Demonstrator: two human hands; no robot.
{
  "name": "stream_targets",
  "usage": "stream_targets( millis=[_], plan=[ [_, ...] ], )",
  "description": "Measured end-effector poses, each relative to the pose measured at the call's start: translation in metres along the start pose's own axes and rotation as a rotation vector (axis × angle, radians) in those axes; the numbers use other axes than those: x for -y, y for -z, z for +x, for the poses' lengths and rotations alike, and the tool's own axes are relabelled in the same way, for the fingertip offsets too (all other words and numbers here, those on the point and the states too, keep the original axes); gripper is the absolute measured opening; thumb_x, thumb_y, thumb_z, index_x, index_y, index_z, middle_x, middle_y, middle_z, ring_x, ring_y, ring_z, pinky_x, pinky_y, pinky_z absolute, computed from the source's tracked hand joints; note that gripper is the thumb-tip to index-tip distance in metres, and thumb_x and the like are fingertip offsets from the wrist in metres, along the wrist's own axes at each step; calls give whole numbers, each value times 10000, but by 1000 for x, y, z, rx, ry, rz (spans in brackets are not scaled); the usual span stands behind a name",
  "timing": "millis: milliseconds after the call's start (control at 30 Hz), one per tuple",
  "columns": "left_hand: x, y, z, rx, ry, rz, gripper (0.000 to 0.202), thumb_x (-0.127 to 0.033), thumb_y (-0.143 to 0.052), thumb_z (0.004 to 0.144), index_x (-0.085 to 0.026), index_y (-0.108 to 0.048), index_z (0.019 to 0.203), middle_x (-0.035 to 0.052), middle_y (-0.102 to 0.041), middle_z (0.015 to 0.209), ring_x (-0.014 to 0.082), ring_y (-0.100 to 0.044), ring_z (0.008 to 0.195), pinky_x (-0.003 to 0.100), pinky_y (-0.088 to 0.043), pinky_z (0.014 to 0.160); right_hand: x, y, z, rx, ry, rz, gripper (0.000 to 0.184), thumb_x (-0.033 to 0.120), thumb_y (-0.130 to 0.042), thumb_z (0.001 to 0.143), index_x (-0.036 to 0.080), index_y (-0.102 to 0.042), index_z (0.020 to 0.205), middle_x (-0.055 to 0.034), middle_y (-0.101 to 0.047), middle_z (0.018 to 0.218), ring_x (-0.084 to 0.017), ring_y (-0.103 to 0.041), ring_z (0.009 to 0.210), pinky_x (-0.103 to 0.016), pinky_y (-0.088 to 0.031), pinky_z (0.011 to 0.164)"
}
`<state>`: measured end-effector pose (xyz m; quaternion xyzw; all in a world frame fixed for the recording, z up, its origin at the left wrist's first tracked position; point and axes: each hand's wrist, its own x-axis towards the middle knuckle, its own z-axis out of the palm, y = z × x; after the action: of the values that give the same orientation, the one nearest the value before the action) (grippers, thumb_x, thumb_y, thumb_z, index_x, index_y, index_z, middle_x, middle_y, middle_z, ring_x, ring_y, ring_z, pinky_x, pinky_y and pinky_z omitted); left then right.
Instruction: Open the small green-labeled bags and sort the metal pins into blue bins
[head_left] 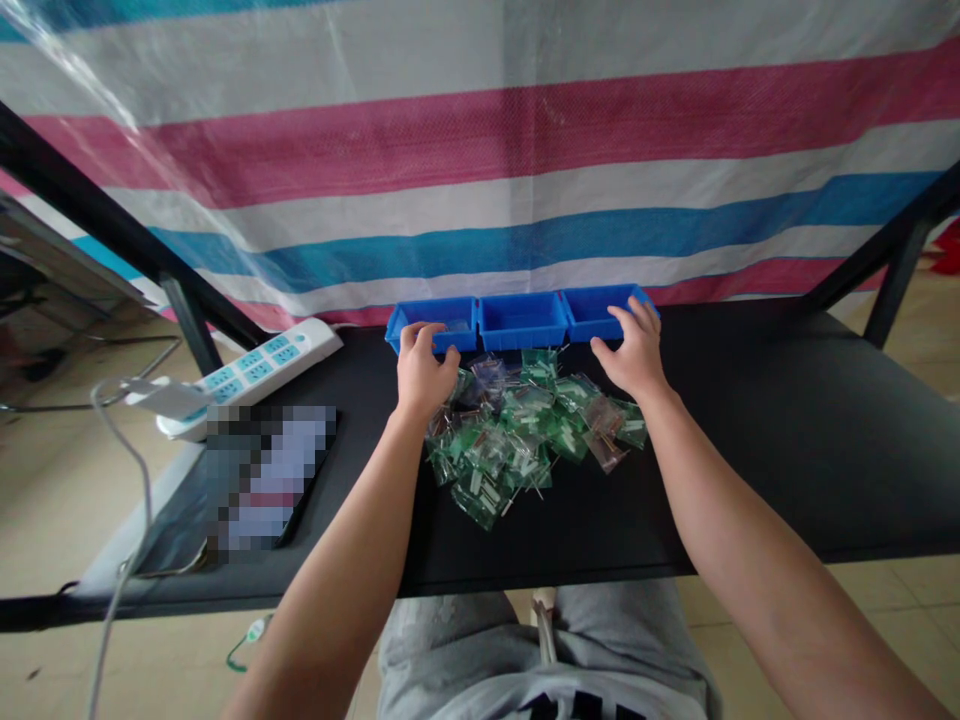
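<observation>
Three blue plastic bins stand in a row at the far side of a black table (787,440). My left hand (422,370) grips the front wall of the left bin (442,318), fingers curled over its rim. My right hand (634,350) grips the front right corner of the right bin (596,305) the same way. The middle bin (523,318) sits between them. In front of the bins, between my wrists, lies a heap of several small clear bags (525,425) with green and reddish parts inside.
A white power strip (259,368) with a cable lies at the table's left. A dark flat device (262,480) rests near the left front edge. A striped tarpaulin (480,150) hangs close behind the bins. Black frame bars slope at both sides.
</observation>
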<state>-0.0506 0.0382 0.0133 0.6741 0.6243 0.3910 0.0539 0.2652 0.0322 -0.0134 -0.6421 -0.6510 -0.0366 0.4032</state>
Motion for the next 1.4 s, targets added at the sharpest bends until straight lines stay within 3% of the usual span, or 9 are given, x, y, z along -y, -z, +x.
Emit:
stream_targets(
  millis=[100, 167, 233, 333, 500, 800, 1100, 1267, 1400],
  plan=[
    [1, 1, -3, 115, -43, 57, 293, -281, -544, 806, -142, -682, 1024, 102, -663, 1021, 234, -632, 906, 364, -518, 878, 14, 5, 0, -12, 77, 40, 315, 276, -566, 806, 135, -659, 1072, -195, -626, 1200, -342, -516, 1203, -526, -377, 1060],
    [4, -1, -4, 235, -100, 99, 296, -321, -548, 820, -145, -695, 1006, 108, -687, 1008, 265, -626, 982, 386, -496, 926, 22, 6, -1, 46, 142, 83, 238, 244, -530, 820, 158, -694, 968, -148, -698, 1033, -298, -604, 1042, -477, -443, 999],
    [7, -5, -6, 315, -141, 140, 334, -367, -548, 834, -152, -696, 1042, 116, -693, 1071, 291, -605, 1066, 413, -465, 980, 26, 3, -4, 142, 196, 120, 247, 230, -520, 822, 169, -710, 968, -116, -724, 1015, -280, -621, 997, -457, -467, 970],
    [7, -8, -9, 367, -149, 174, 351, -398, -541, 847, -176, -697, 1070, 103, -686, 1137, 302, -588, 1104, 445, -436, 1014, 27, -5, -8, 308, 230, 165, 329, 238, -515, 831, 183, -705, 1094, -84, -713, 1146, -269, -598, 1071, -456, -454, 1004],
    [2, -7, -11, 398, -144, 204, 342, -390, -555, 837, -196, -698, 1079, 95, -674, 1162, 312, -572, 1104, 477, -433, 1000, 20, -17, -10, 469, 191, 204, 388, 291, -480, 865, 230, -679, 1193, -46, -681, 1236, -259, -568, 1099, -474, -435, 1032],
    [3, -8, -12, 424, -159, 235, 366, -403, -574, 836, -202, -684, 1122, 93, -651, 1204, 316, -554, 1131, 487, -429, 1005, 28, -11, -12, 520, 74, 110, 425, 346, -538, 844, 235, -648, 1240, -90, -692, 1161, -305, -512, 1173, -519, -399, 1033],
    [3, -7, -11, 430, -190, 233, 376, -409, -576, 832, -203, -686, 1126, 99, -658, 1194, 303, -572, 1105, 473, -438, 1003, 27, -7, -10, 382, 184, 198, 455, 285, -588, 768, 193, -643, 1211, -84, -715, 1067, -285, -576, 1054, -480, -444, 997],
    [5, -9, -10, 437, -233, 168, 368, -411, -567, 828, -189, -699, 1090, 90, -689, 1126, 277, -603, 1072, 427, -448, 1007, 34, -7, -14, 501, 201, 147, 473, 326, -563, 817, 211, -617, 1273, -116, -649, 1233, -309, -515, 1232, -521, -391, 1050],
    [4, -8, -9, 451, -273, 126, 328, -378, -541, 842, -177, -715, 1034, 88, -710, 1075, 264, -627, 1034, 403, -460, 996, 39, -8, -16, 550, 216, 130, 393, 316, -556, 837, 219, -663, 1202, -100, -653, 1267, -316, -508, 1240, -565, -368, 1046]
  ],
)
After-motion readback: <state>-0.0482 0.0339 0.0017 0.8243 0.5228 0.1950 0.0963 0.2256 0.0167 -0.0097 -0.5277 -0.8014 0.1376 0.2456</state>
